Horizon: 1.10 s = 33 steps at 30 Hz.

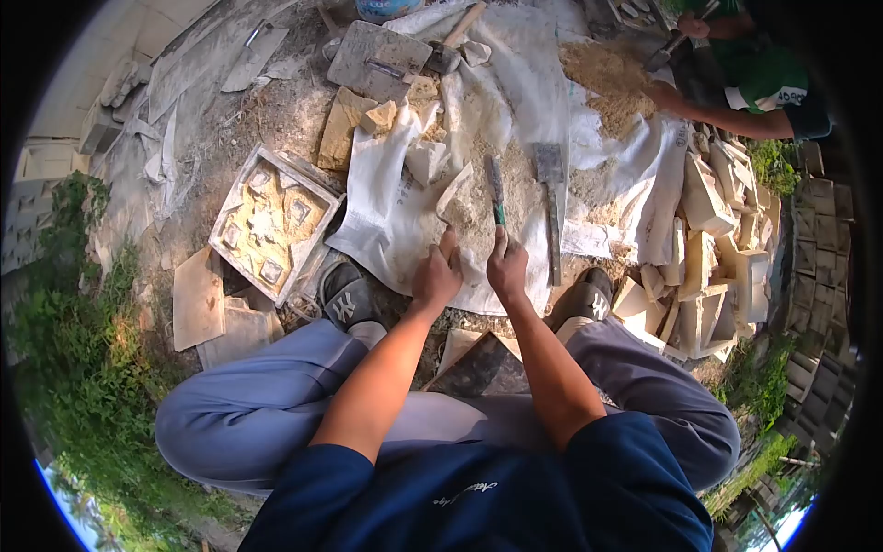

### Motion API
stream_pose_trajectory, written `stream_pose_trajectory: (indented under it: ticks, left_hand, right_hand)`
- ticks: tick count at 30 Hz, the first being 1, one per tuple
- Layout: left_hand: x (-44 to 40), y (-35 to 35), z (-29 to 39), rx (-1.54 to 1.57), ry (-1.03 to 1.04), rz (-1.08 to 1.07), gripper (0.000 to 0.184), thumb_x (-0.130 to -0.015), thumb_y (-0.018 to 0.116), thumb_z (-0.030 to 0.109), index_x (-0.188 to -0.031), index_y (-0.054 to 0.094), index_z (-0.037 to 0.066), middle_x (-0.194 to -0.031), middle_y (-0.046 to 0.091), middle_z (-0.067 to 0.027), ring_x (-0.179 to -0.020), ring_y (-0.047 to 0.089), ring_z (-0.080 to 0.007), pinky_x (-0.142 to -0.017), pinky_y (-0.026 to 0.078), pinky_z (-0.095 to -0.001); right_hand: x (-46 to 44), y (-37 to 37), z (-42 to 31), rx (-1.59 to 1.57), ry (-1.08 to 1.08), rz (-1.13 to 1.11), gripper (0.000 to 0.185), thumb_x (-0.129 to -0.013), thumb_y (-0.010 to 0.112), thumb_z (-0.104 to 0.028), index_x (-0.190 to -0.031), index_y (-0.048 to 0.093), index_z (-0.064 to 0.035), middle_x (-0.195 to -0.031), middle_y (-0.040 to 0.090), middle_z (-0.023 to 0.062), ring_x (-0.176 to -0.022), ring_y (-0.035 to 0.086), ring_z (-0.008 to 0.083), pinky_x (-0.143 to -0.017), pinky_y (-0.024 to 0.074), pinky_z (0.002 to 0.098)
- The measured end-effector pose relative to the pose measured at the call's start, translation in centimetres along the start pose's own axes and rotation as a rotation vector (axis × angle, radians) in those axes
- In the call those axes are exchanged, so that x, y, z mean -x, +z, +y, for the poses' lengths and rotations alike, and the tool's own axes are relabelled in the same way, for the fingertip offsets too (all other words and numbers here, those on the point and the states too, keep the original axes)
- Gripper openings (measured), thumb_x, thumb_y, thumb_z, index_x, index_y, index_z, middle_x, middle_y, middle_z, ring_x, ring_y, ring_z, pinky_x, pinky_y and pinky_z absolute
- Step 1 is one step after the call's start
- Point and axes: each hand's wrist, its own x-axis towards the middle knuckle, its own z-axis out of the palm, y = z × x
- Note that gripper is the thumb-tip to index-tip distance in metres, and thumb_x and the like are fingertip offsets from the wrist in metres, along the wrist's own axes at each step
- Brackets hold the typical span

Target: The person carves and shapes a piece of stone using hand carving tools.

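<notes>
My left hand (436,276) is closed around the wooden handle of what looks like a small trowel (454,190), its narrow pale blade pointing away over the dusty sheet. Beside it, my right hand (507,265) grips a flat-bladed metal tool (496,181) with a green handle, also pointing forward. Both hands are above the near part of a white sheet (372,207) strewn with sand-coloured powder. Just right of them lies a long-handled flat scraper (551,198). A square frame mould (225,241) holding yellowish material with a raised pattern sits to the left.
Yellowish stone blocks (342,127), a grey slab (372,60) and a hammer (451,51) lie at the far side. Broken pale moulded pieces (704,267) are piled right. At upper right another person's hand (664,97) is by a sand heap (602,78), the other holding a tool.
</notes>
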Motion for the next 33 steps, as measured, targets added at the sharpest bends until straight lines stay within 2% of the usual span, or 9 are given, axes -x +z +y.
stream_pose_trajectory:
  ticks: [2,6,12,16,18,19,24,25,33]
  left_hand:
    - [-0.2,0.7,-0.4,0.041,-0.004,0.006,0.041,-0.093,0.052,0.037,-0.100,0.053,-0.004,-0.087,0.064,-0.0296,-0.084,0.061,-0.0490,-0.072,0.049,-0.0539]
    - [0.5,-0.5,0.4,-0.072,0.128,0.080,0.039,-0.094,0.050,0.035,-0.113,0.052,0.002,-0.084,0.064,-0.0271,-0.078,0.064,-0.0455,-0.068,0.051,-0.0519]
    - [0.3,0.0,0.0,-0.029,0.064,0.042,0.040,-0.094,0.051,0.036,-0.109,0.052,0.000,-0.083,0.065,-0.0285,-0.079,0.064,-0.0473,-0.069,0.050,-0.0543]
    - [-0.2,-0.2,0.3,-0.006,0.009,0.025,0.038,-0.093,0.051,0.036,-0.100,0.053,-0.002,-0.084,0.065,-0.0300,-0.081,0.064,-0.0481,-0.070,0.051,-0.0545]
    - [-0.4,0.4,-0.5,-0.020,0.033,0.044,0.038,-0.093,0.051,0.036,-0.100,0.053,-0.001,-0.085,0.065,-0.0302,-0.081,0.064,-0.0480,-0.070,0.051,-0.0544]
    - [-0.3,1.0,-1.2,-0.030,0.059,0.059,0.038,-0.093,0.051,0.036,-0.099,0.054,-0.001,-0.085,0.065,-0.0303,-0.082,0.064,-0.0479,-0.070,0.051,-0.0542]
    - [-0.1,-0.1,-0.1,-0.006,-0.019,0.003,0.044,-0.094,0.051,0.040,-0.104,0.053,-0.003,-0.090,0.064,-0.0315,-0.087,0.062,-0.0485,-0.074,0.049,-0.0535]
    - [-0.2,0.1,-0.2,-0.022,-0.010,0.014,0.041,-0.094,0.050,0.038,-0.102,0.053,-0.002,-0.087,0.064,-0.0313,-0.084,0.063,-0.0480,-0.072,0.050,-0.0533]
    - [-0.7,1.2,-1.5,-0.046,0.110,0.096,0.042,-0.093,0.050,0.040,-0.102,0.052,-0.001,-0.083,0.065,-0.0297,-0.080,0.064,-0.0471,-0.069,0.051,-0.0527]
  right_hand:
    - [-1.0,1.5,4.5,0.222,0.252,-0.169,0.064,-0.096,0.047,-0.051,-0.077,0.065,0.0082,-0.073,0.060,0.0345,-0.073,0.061,0.0503,-0.068,0.0454,0.0538]
    - [-0.1,-0.2,1.1,0.238,0.209,-0.167,0.062,-0.095,0.049,-0.049,-0.076,0.064,0.0081,-0.074,0.060,0.0341,-0.070,0.062,0.0477,-0.065,0.0452,0.0526]
    - [0.4,1.3,1.2,0.002,-0.195,0.113,0.053,-0.101,0.042,-0.033,-0.066,0.055,0.0046,-0.064,0.054,0.0300,-0.057,0.054,0.0444,-0.053,0.0361,0.0500]
    - [-0.6,1.3,2.4,0.168,0.180,-0.078,0.059,-0.098,0.046,-0.041,-0.067,0.060,0.0070,-0.064,0.057,0.0317,-0.065,0.059,0.0485,-0.060,0.0425,0.0527]
    - [-0.9,0.4,1.6,0.166,0.193,-0.180,0.060,-0.097,0.048,-0.043,-0.067,0.059,0.0075,-0.064,0.058,0.0313,-0.064,0.059,0.0471,-0.059,0.0429,0.0512]
    - [-0.6,0.3,0.9,0.113,0.136,-0.132,0.062,-0.098,0.047,-0.046,-0.066,0.056,0.0060,-0.055,0.050,0.0210,-0.050,0.048,0.0305,-0.053,0.0382,0.0458]
    - [0.8,1.5,1.5,0.011,-0.129,0.064,0.060,-0.098,0.046,-0.043,-0.065,0.057,0.0059,-0.063,0.055,0.0299,-0.058,0.054,0.0457,-0.058,0.0400,0.0509]
    - [0.6,1.3,2.2,0.131,0.117,-0.127,0.059,-0.098,0.045,-0.042,-0.066,0.058,0.0061,-0.067,0.056,0.0329,-0.066,0.055,0.0506,-0.061,0.0405,0.0533]
    - [0.2,0.5,1.5,-0.078,-0.065,0.016,0.061,-0.099,0.046,-0.045,-0.065,0.052,0.0061,-0.052,0.048,0.0213,-0.046,0.039,0.0308,-0.050,0.0339,0.0450]
